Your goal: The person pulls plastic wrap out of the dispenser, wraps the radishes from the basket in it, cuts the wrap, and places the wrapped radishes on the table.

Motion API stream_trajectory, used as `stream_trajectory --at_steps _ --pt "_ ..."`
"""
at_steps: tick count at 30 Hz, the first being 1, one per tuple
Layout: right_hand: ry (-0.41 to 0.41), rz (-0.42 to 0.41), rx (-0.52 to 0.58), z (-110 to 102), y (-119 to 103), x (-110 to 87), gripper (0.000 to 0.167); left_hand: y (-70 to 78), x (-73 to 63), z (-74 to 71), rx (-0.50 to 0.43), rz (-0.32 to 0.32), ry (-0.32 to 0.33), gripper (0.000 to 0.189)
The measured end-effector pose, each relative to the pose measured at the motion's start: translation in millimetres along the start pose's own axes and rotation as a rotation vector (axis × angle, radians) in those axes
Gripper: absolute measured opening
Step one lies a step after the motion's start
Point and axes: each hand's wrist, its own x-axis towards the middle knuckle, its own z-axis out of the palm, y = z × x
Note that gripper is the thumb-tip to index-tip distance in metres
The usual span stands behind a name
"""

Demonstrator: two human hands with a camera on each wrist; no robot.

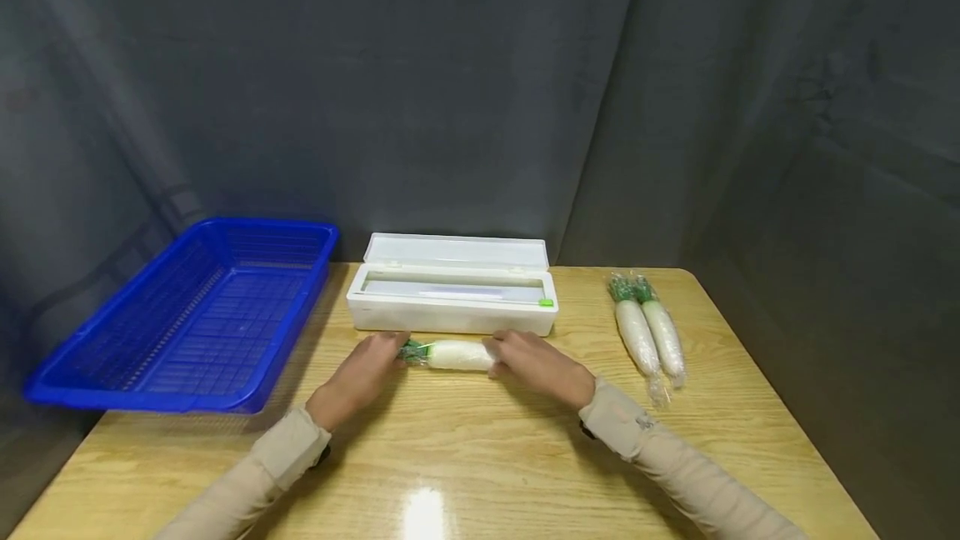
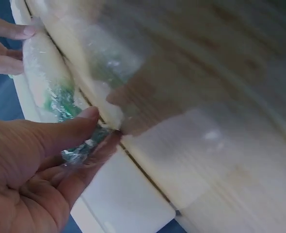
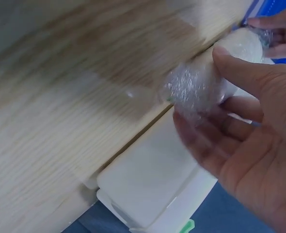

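A white daikon radish (image 1: 459, 355) with a green leafy top lies lengthwise just in front of a white box, wrapped in clear film. My left hand (image 1: 366, 372) pinches the wrapped green end between thumb and fingers, as the left wrist view shows closely. At the opposite end, my right hand (image 1: 538, 367) holds the radish's white part, thumb on one side and fingers curled around the other. Loose, crinkled film (image 3: 194, 90) bunches at that end in the right wrist view.
The white box (image 1: 450, 322), seemingly a film dispenser, stands behind the hands with its lid (image 1: 457, 251) raised and a green piece (image 1: 546, 302) at its right. A blue basket (image 1: 142, 400) is at left. Two wrapped daikon radishes (image 1: 637, 336) lie at right. Grey curtains surround the table.
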Motion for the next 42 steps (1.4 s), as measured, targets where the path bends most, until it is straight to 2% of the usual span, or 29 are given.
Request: stream_trajectory --at_steps 3,5,9,12,14,16,18,21,23,25,28,30,33,35,39,42 --pt "0.048 0.0 -0.072 2.4 -3.8 -3.7 0.043 2.1 -2.3 -3.0 0.034 0.022 -0.022 0.024" --pt "0.082 -0.003 -0.091 4.6 -6.2 -4.7 0.049 2.7 -2.8 -6.7 0.034 0.021 -0.049 0.022" --pt "0.102 -0.008 -0.069 7.3 -6.9 -4.3 0.035 5.2 -0.7 -14.4 0.019 0.009 -0.102 0.019" --pt "0.073 -0.012 -0.03 5.6 -4.8 -3.4 0.027 10.9 -0.1 -16.0 0.108 0.026 -0.118 0.024" --pt "0.035 -0.012 0.008 2.6 -3.3 -2.6 0.023 16.7 -1.2 -14.3 0.19 0.056 -0.089 0.039" --pt "-0.016 -0.012 0.057 -1.0 -1.3 -1.0 0.02 22.7 -1.7 -10.5 0.251 0.107 -0.035 0.056" --pt "-0.072 -0.003 0.108 -5.8 0.6 0.5 0.02 28.4 -0.8 -5.9 0.255 0.162 0.016 0.068" --pt "-0.14 0.016 0.181 -12.8 3.3 2.8 0.024 34.1 3.6 1.6 0.22 0.238 0.052 0.067" --pt "-0.157 0.022 0.203 -15.9 3.8 3.9 0.024 36.0 6.8 5.9 0.211 0.263 0.055 0.057" --pt "-0.143 -0.001 0.166 -16.7 2.5 4.3 0.023 37.1 9.4 9.5 0.213 0.267 0.055 0.048" --pt "-0.111 -0.02 0.027 -14.2 -3.5 2.1 0.022 37.5 9.9 12.2 0.225 0.263 0.053 0.045" --pt "-0.099 0.0 -0.072 -11.0 -9.0 0.0 0.036 37.4 9.6 12.6 0.225 0.267 0.046 0.047" --pt "-0.096 0.068 -0.13 -4.2 -16.5 -0.5 0.058 35.3 9.6 12.6 0.231 0.274 0.038 0.051" --pt "-0.059 0.078 -0.159 1.5 -18.9 2.3 0.054 33.7 11.0 11.7 0.239 0.276 0.033 0.051" --pt "0.045 0.034 -0.258 10.0 -20.5 9.3 0.039 29.9 15.2 8.9 0.253 0.284 0.003 0.05" --pt "0.085 0.017 -0.296 11.0 -20.4 11.8 0.028 27.1 18.7 5.9 0.227 0.283 -0.025 0.049"
